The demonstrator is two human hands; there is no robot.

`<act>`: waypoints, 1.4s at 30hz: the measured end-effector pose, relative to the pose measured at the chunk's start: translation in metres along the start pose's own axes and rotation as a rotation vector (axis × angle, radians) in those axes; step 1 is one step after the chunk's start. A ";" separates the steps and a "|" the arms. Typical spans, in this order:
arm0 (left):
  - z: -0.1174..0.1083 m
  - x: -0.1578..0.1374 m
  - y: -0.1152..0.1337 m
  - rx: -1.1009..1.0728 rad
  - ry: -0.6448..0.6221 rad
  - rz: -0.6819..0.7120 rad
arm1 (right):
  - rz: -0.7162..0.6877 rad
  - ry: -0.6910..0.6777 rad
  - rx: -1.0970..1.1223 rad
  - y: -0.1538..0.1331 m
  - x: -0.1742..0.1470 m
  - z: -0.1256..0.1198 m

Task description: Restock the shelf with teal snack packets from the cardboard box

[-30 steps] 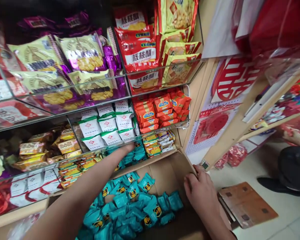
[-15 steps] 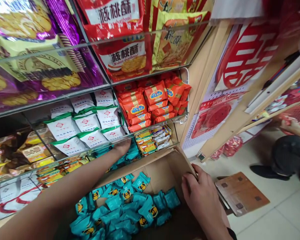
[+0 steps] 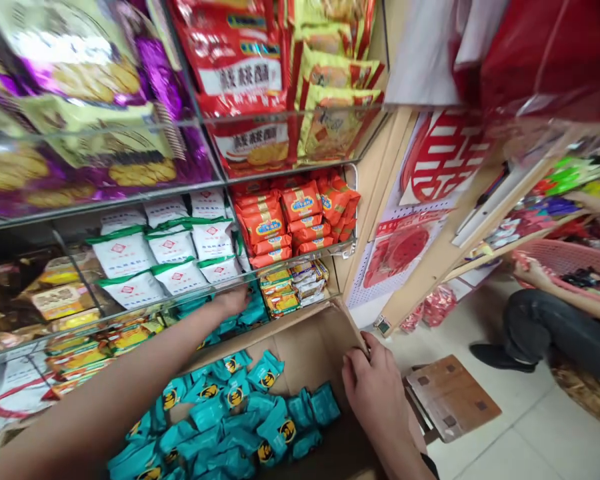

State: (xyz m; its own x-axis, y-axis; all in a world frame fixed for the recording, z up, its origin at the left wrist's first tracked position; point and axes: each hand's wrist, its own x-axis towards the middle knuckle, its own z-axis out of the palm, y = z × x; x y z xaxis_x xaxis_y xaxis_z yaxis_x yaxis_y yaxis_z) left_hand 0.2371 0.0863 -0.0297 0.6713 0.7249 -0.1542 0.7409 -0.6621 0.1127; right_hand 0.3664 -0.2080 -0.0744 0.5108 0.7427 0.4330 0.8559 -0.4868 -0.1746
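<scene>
My right hand has its fingers curled over the right wall of a cardboard box. Inside the box lie many small teal packets with black-and-yellow round marks. My left arm stretches over the box, and my left hand is in a low shelf compartment, at more teal packets. Its fingers are mostly hidden, so whether they grip a packet does not show. White packets with green edges sit just above that hand. Small yellow and white packets fill the compartment to its right.
Orange packets and red bags stand on higher shelves behind clear fronts. A small wooden stool is on the tiled floor at right. Beyond it a person in dark trousers sits by a pink basket.
My view has shifted, so the shelves and box appear further left and more of the person and basket shows. Both hands keep about the same places at the shelf and box.
</scene>
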 end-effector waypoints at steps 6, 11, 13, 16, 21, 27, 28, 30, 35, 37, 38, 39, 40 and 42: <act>-0.028 -0.106 0.014 -0.165 -0.056 0.097 | -0.098 0.095 -0.061 0.006 -0.003 0.005; -0.022 -0.160 0.030 -0.115 0.018 0.021 | -0.158 0.203 0.015 -0.004 -0.002 -0.006; -0.021 -0.163 0.035 -0.119 -0.009 -0.014 | -0.214 0.207 0.226 -0.035 -0.005 -0.023; -0.018 -0.161 0.035 -0.140 -0.052 -0.044 | -0.361 0.040 0.679 -0.106 -0.016 -0.059; -0.010 -0.169 0.034 -0.155 -0.024 -0.040 | -0.569 -0.182 0.938 -0.204 -0.035 -0.099; 0.001 -0.174 0.037 -0.087 0.132 -0.020 | -0.633 -0.233 0.738 -0.233 -0.057 -0.116; 0.003 -0.173 0.037 -0.077 0.147 -0.017 | -0.652 -0.250 0.771 -0.233 -0.063 -0.123; 0.006 -0.173 0.036 -0.063 0.173 -0.004 | -0.713 -0.293 0.876 -0.231 -0.072 -0.134; 0.005 -0.173 0.036 -0.037 0.231 -0.003 | -0.605 -0.275 0.805 -0.226 -0.073 -0.135; 0.003 -0.173 0.037 -0.020 0.250 0.004 | -0.548 -0.279 0.811 -0.225 -0.078 -0.133; 0.001 -0.172 0.037 -0.012 0.252 0.016 | -0.561 -0.301 0.871 -0.225 -0.081 -0.133; 0.000 -0.172 0.037 -0.007 0.246 0.028 | -0.592 -0.333 0.945 -0.224 -0.084 -0.134; -0.001 -0.171 0.037 -0.004 0.237 0.039 | -0.628 -0.362 1.012 -0.223 -0.086 -0.135; -0.001 -0.171 0.037 -0.008 0.230 0.049 | -0.647 -0.365 1.065 -0.221 -0.081 -0.134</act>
State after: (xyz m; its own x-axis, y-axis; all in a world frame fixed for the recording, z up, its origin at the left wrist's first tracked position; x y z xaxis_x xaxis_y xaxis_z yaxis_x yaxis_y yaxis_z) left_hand 0.1502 -0.0619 0.0020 0.6929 0.7167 0.0790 0.7067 -0.6968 0.1226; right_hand 0.1254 -0.2224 0.0477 -0.1689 0.8676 0.4678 0.5110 0.4829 -0.7111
